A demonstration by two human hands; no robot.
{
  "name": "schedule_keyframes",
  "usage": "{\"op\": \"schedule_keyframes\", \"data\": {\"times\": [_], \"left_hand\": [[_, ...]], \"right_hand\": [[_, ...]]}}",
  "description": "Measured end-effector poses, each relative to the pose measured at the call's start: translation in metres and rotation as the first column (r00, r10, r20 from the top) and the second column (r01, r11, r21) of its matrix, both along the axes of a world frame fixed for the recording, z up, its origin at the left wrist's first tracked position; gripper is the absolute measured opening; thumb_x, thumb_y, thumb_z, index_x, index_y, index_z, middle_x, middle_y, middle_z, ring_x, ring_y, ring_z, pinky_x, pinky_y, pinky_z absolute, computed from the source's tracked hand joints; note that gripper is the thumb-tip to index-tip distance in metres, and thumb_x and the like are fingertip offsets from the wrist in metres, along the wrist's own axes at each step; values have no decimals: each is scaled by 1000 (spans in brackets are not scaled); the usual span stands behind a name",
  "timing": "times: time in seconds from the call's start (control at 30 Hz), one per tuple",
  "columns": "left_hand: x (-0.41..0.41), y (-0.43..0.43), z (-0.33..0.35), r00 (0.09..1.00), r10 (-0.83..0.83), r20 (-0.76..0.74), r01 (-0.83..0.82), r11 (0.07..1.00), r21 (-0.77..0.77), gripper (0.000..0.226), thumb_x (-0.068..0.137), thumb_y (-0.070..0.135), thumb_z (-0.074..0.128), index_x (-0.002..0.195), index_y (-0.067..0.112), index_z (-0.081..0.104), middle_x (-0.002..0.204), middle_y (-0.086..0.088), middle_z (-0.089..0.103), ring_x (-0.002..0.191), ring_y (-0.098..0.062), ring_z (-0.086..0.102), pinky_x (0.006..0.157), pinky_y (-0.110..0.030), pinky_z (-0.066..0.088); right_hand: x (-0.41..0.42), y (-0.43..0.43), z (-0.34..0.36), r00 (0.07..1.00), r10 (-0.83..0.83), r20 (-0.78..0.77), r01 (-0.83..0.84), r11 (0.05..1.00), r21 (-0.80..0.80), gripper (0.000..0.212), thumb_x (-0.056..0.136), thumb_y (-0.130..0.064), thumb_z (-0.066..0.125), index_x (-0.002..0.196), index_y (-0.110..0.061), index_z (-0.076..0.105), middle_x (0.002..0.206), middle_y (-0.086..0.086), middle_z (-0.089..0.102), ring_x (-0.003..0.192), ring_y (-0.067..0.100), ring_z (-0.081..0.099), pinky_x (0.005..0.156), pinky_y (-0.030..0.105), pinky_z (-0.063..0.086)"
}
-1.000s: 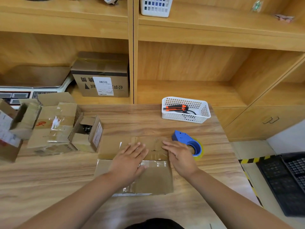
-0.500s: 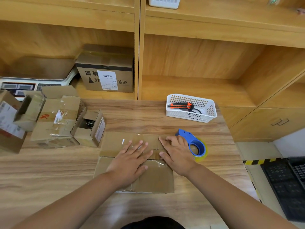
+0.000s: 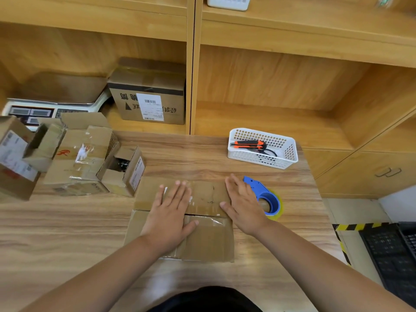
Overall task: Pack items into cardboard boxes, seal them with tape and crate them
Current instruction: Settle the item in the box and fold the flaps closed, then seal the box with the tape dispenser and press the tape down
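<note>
We are pressing down the flaps of the cardboard box (image 3: 202, 242) at lower centre of the frame, on the table (image 3: 67, 233). Left hand (image 3: 171, 212) is lying across the flap seam, fingers straight and spread, gripping nothing. Right hand (image 3: 244, 206) is resting flat at the box's right edge, fingers straight, gripping nothing. Tape dispenser (image 3: 265, 198) is sitting just right of it. We are judging the box light, thin and springy at the flaps, slick on the old tape; best gripped by its side walls.
</note>
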State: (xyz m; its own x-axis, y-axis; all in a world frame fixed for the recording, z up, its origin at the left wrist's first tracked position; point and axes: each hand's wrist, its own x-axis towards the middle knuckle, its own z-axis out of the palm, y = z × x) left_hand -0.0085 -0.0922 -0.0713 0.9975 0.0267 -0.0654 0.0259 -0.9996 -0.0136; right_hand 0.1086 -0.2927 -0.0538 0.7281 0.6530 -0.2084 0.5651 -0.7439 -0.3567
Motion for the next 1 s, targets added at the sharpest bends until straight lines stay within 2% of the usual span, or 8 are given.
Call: {"op": "schedule_keyframes", "data": {"times": [0.1,0.2,0.27,0.47,0.6,0.77,0.87,1.0], "left_hand": [[0,-4,2,988,150,-35,-151,988,-20,86,84,69,19,144,8,24,153,-15,25,144,-27,17,112,-54,11],[3,-7,2,986,153,-69,-152,988,15,86,79,70,-7,145,16,-14,153,-10,-19,144,-23,-18,113,-54,-10],[6,-10,3,983,169,-73,-169,986,13,81,76,68,-13,141,22,-24,149,-10,-28,142,-24,-23,113,-55,-13],[13,-19,2,985,161,-69,-160,987,15,81,79,74,-5,148,30,-4,154,-13,-11,146,-33,-7,112,-63,-3],[12,-19,1,988,137,-73,-136,990,21,78,80,70,-6,147,30,-5,153,-8,-15,146,-29,-7,113,-60,-3],[17,-10,9,946,302,119,-279,943,-179,57,92,43,23,131,15,56,139,-4,53,128,-21,48,106,-36,23],[20,1,11,902,425,73,-413,900,-137,69,89,53,16,139,16,45,147,-7,41,136,-25,36,107,-44,23],[21,1,8,871,489,-43,-491,867,-80,83,81,62,-3,150,22,19,158,-3,15,146,-22,6,114,-53,7]], "right_hand": [[-2,-4,-10,993,14,-118,-6,997,71,63,102,-41,27,147,-29,-17,160,-8,-8,146,9,-7,119,29,-3],[2,-4,-10,980,-13,-200,41,990,135,60,103,-40,26,147,-33,-14,159,-10,2,146,9,-3,115,24,-3],[8,-4,-10,978,-20,-209,53,987,153,59,102,-40,27,147,-36,-11,158,-8,14,145,12,6,115,27,3],[27,-13,-12,992,24,-125,-2,985,172,71,87,-72,8,147,-35,2,146,1,39,133,19,33,112,34,24],[31,-36,-29,973,-229,-31,231,968,101,58,100,-35,42,150,-12,23,150,9,35,138,26,31,112,35,25],[29,-54,-49,953,-271,133,279,959,-46,50,69,-14,81,108,7,57,104,26,56,99,45,54,90,47,44],[30,-58,-53,935,-325,143,335,941,-50,55,55,-14,89,94,6,55,91,26,55,83,44,57,74,47,49],[32,-67,-57,923,-381,50,384,912,-146,42,85,-28,66,112,-4,43,108,13,59,98,31,61,76,39,49]]}}
